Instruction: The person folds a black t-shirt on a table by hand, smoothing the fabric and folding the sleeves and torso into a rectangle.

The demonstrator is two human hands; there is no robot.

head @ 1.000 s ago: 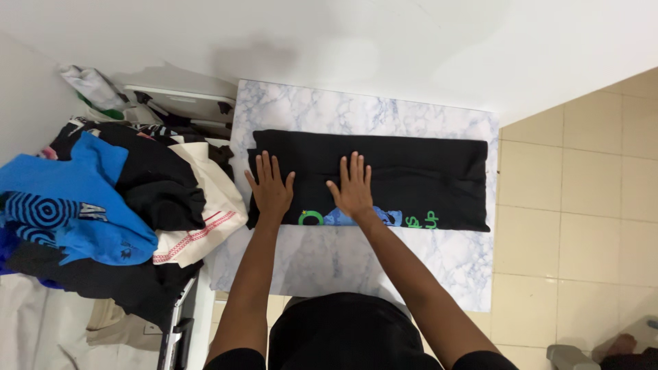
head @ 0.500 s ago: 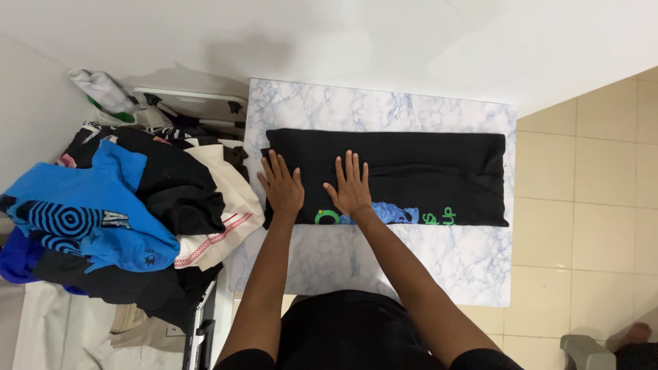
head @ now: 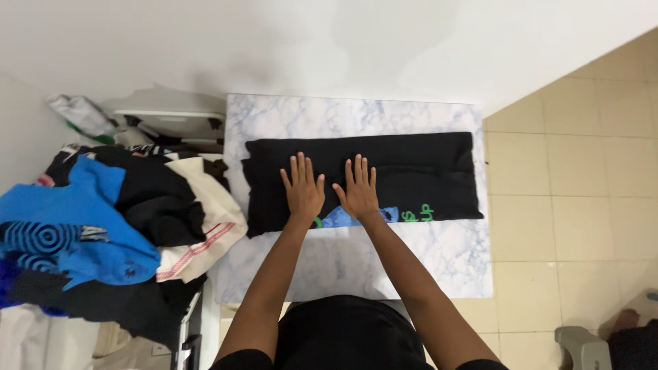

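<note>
From the head camera, you had a black T-shirt (head: 397, 175) folded into a long strip on the marble-look table (head: 356, 257). It lay across the far half of the table top, with a bit of blue and green print showing along its near edge. Your left hand (head: 302, 192) lay flat on the shirt with the fingers spread wide, holding nothing. Your right hand (head: 358, 193) lay flat just beside it, fingers spread too, also holding nothing. Both palms pressed down near the middle of the strip, a little to the left of it.

To do this well, you needed to keep both palms flat and press evenly, so the cloth stayed smooth and did not bunch up. The right end of the strip had some wrinkles, so that part looked like it wanted a gentle rub outward. The long edges looked fairly straight, and it was good to keep them lined up with the table edge.

To your left sat a big pile of clothes (head: 110, 226), with a blue shirt (head: 68, 219) on top and a cream cloth (head: 205, 219) hanging toward the table. The floor on your right had pale yellow tiles (head: 569, 205).
</note>
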